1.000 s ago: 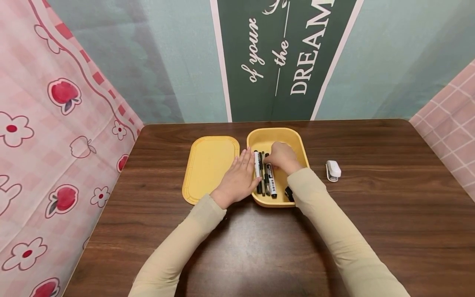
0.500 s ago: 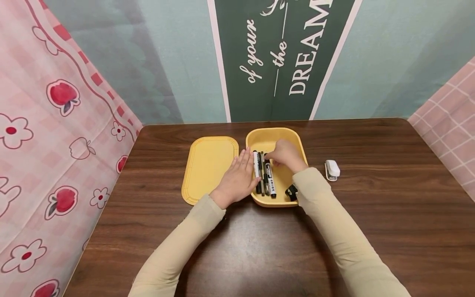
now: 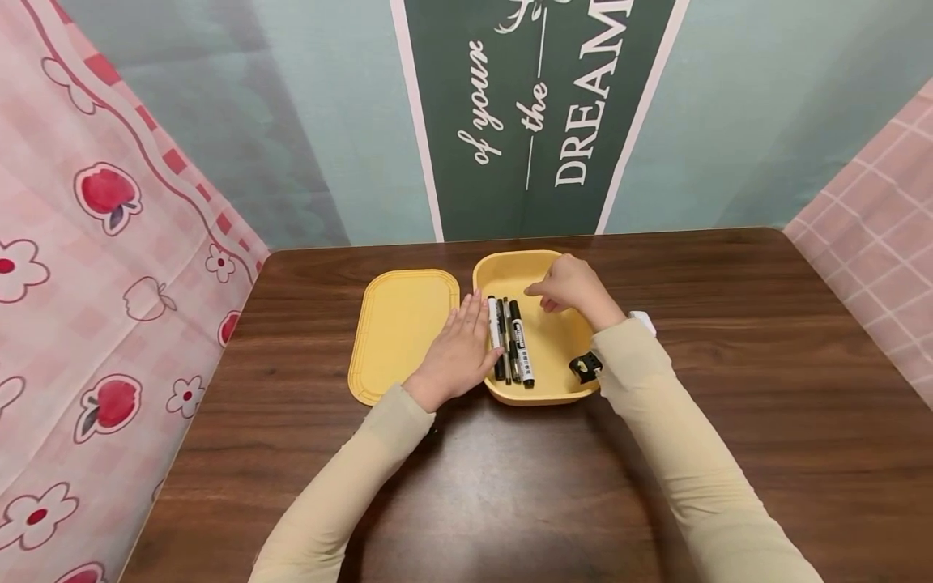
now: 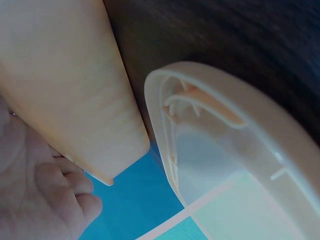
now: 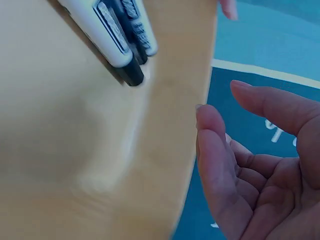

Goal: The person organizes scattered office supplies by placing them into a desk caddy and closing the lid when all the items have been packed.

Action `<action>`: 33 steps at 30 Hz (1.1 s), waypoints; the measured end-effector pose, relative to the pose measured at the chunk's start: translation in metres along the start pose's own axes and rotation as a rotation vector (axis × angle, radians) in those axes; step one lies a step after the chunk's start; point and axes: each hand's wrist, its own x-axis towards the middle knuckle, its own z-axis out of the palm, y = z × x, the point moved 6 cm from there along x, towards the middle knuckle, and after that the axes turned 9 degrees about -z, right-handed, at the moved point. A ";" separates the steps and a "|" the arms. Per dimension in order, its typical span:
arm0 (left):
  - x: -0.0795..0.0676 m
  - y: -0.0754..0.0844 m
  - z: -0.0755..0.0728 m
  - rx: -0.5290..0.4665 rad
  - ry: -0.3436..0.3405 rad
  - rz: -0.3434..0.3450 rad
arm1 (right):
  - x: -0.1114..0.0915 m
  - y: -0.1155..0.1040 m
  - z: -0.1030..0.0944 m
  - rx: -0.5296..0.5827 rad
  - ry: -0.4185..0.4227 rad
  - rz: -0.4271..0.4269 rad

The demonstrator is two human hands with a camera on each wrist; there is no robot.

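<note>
My left hand (image 3: 459, 348) lies with its fingers straight along the left wall of a yellow plastic box (image 3: 554, 344). Its thumb reaches over the rim to the pens. Inside, side by side, are a whiteboard marker (image 3: 521, 352) in white and black, slim dark pens (image 3: 508, 344) and another white-and-black marker (image 3: 494, 320) at the left wall. Over the box's right half, my right hand (image 3: 572, 287) holds nothing; in the right wrist view its thumb and index finger stand apart. A small black object (image 3: 585, 367) with a yellowish mark sits in the near right corner.
A flat yellow lid (image 3: 404, 336) lies left of the box on the brown wooden table (image 3: 466, 502). A white mini stapler (image 3: 644, 321) is right of the box, mostly hidden by my right sleeve. Fabric backdrops hang behind and at both sides.
My right hand has left the marker's far end and moved right and away, over the box's right side. My left hand keeps its place on the box. The head view has shifted slightly.
</note>
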 end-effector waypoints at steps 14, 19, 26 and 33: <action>-0.002 0.000 0.000 0.031 0.029 0.038 | -0.028 0.022 -0.049 -0.014 0.082 0.005; -0.003 0.000 0.000 0.021 0.018 0.030 | -0.037 0.041 -0.060 -0.085 0.051 0.010; -0.003 0.000 -0.001 0.024 0.039 0.039 | -0.047 0.070 -0.072 -0.176 0.023 0.045; -0.003 0.000 -0.002 0.038 0.033 0.038 | -0.053 0.099 -0.077 -0.231 -0.019 0.103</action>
